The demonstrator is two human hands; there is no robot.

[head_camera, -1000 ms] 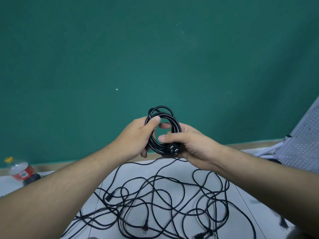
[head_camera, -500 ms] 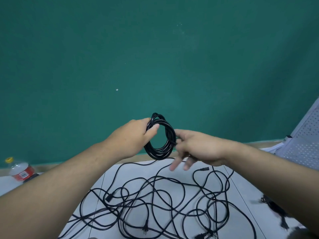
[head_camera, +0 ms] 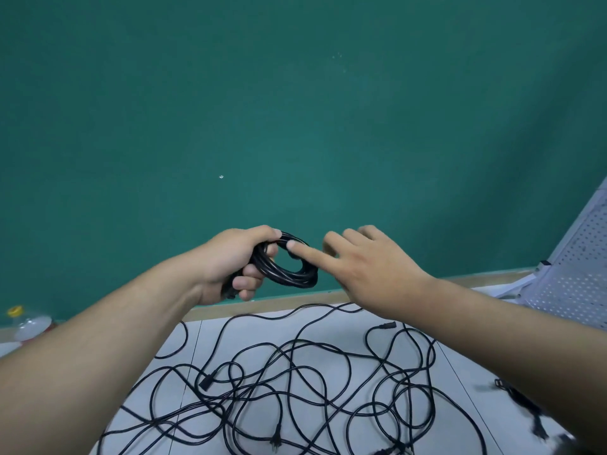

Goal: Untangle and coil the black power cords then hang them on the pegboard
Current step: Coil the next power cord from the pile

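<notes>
Gripping the coiled cord (head_camera: 289, 274), left hand (head_camera: 230, 257) raised; right hand (head_camera: 371, 270), fingers spread, touches it above tangled cords (head_camera: 295, 382) on the table (head_camera: 210, 343), pegboard (head_camera: 578, 277) at right.

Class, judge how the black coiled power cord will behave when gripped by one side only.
The black coiled power cord probably keeps its ring: the left hand grips one side and it holds shape. No tie shows, so loops may slip apart.

green wall (head_camera: 295, 110) behind | yellow-capped bottle (head_camera: 31, 325) far left | white table (head_camera: 262, 333)
</notes>
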